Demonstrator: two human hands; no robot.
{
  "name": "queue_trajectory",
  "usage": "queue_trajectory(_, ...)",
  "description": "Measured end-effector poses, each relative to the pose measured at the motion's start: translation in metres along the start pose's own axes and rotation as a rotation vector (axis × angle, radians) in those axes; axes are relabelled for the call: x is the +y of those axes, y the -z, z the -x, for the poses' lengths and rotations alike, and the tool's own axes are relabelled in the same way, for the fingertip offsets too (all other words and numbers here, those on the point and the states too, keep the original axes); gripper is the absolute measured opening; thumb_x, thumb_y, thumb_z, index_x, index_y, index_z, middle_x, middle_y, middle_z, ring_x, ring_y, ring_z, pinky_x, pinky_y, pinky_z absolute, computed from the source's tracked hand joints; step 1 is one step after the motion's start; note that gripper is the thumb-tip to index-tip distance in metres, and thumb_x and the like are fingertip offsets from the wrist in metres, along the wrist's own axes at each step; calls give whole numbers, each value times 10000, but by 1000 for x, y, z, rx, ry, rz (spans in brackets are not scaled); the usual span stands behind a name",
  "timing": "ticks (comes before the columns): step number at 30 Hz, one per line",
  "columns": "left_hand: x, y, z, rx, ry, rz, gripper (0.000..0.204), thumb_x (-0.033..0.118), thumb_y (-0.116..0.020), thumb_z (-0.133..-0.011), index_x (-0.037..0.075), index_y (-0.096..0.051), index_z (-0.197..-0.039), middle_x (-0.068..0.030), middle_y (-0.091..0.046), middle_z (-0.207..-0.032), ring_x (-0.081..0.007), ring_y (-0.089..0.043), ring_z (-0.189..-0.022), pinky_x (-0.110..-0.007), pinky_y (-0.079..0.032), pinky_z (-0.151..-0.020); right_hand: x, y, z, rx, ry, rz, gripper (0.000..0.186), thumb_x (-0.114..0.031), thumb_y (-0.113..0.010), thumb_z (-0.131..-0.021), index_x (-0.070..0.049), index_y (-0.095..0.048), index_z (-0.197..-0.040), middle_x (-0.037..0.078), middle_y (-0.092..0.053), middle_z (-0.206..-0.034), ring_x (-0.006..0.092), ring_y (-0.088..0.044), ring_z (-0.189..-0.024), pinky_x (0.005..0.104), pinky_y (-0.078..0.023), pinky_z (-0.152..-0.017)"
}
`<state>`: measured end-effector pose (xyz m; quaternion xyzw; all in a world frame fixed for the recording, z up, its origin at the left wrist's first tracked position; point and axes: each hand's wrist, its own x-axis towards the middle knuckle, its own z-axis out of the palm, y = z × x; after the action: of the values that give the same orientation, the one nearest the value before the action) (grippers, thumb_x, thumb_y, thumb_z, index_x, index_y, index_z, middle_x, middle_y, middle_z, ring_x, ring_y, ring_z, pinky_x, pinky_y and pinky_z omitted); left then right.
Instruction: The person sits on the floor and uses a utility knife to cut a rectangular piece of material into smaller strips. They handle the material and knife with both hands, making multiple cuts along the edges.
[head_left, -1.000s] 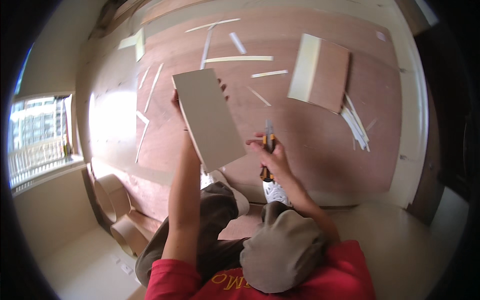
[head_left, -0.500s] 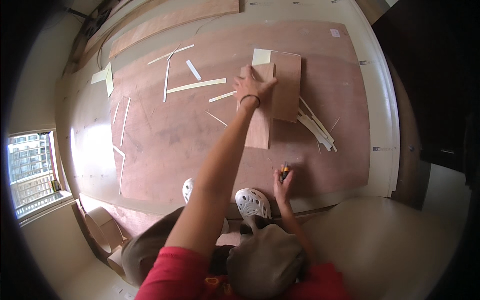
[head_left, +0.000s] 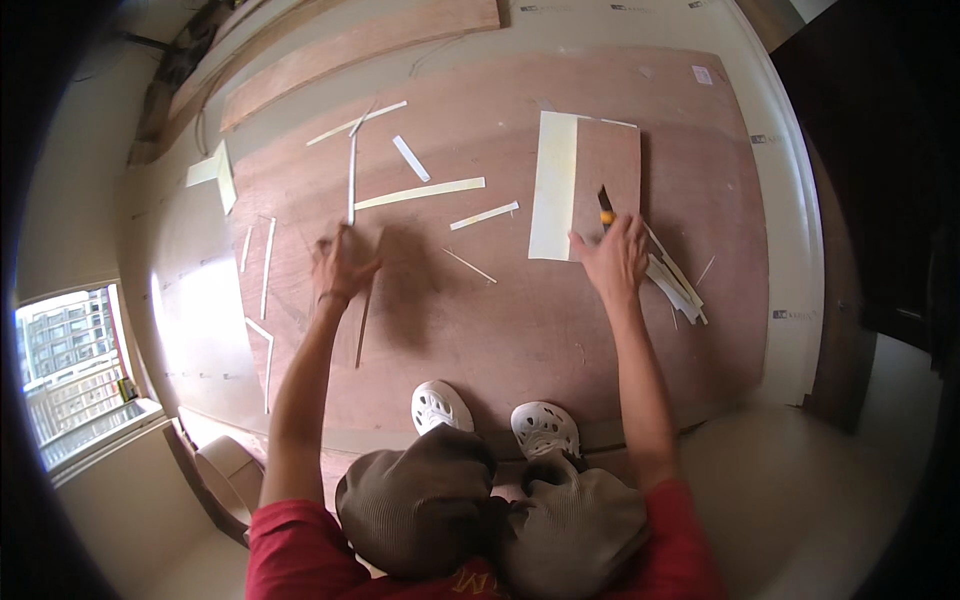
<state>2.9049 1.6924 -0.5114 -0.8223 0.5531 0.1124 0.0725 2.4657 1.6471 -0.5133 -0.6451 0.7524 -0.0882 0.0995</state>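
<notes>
My left hand (head_left: 342,268) grips a narrow wooden board (head_left: 368,305), held up on edge so that only its thin side shows. A dark shadow falls on the sheet beside it. My right hand (head_left: 616,255) is over the near end of another wooden board (head_left: 612,165) at the right. In its fingers is a utility knife (head_left: 606,212), black with an orange-yellow part, pointing away from me; the rest of it is hidden by the hand. Along that board's left side runs a pale cream strip (head_left: 552,185), lying flat.
A large reddish-brown plywood sheet (head_left: 500,335) lies under everything. Several pale strips, one a long cream strip (head_left: 425,193), are scattered on it. A pile of offcuts (head_left: 680,292) lies beside my right hand. Long planks (head_left: 360,60) lie at the back. My white shoes (head_left: 545,430) stand at the near edge.
My left hand lifted the narrow board off the other one and carried it left, tilting it on edge and uncovering the cream strip. My right hand moved forward with the knife to the remaining board.
</notes>
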Motion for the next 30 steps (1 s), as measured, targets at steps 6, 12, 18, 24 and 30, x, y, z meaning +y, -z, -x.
queue_trajectory(6,-116,-86,102,104,415,113,1127,677,-768,-625,257,-262,-1540,-283,-396,-1380,-437,-437,-1267,-490,-387,-1044,-36,-16,-48,-196,-191,68,1099,-565,-819,-666,98,-327,-1391,289,-276,-1490,462,-385,-1334,503,-470,-1005)
queue_trajectory(12,-119,-85,111,231,317,111,1056,692,-698,-710,208,-262,-1542,-292,-326,-1466,-430,-355,-1348,-483,-313,-1106,-35,3,-57,-183,-332,-42,1020,-486,-832,-665,115,-358,-1338,312,-379,-1379,475,-380,-1321,526,-424,-1041)
queue_trajectory(18,-86,-62,-35,468,-88,251,737,509,-530,-921,179,-281,-1532,-232,-281,-1540,-406,-256,-1428,-532,-248,-1140,-26,82,-7,-35,-230,-248,976,-539,-834,-635,96,-427,-1255,293,-537,-1224,406,-534,-1181,465,-440,-969)
queue_trajectory(24,33,-85,-108,441,40,170,663,545,-470,-932,187,-379,-1483,-202,-287,-1555,-433,-232,-1438,-602,-214,-1134,11,182,82,5,-239,-192,915,-497,-835,-675,70,-422,-1264,251,-558,-1200,362,-557,-1148,436,-431,-968)
queue_trajectory(30,232,-113,10,362,-515,392,717,348,-603,-832,56,-395,-1453,-215,-283,-1549,-416,-234,-1447,-596,-231,-1141,47,254,121,38,-409,-239,955,-447,-833,-703,53,-357,-1363,244,-520,-1261,353,-539,-1158,401,-411,-1002)
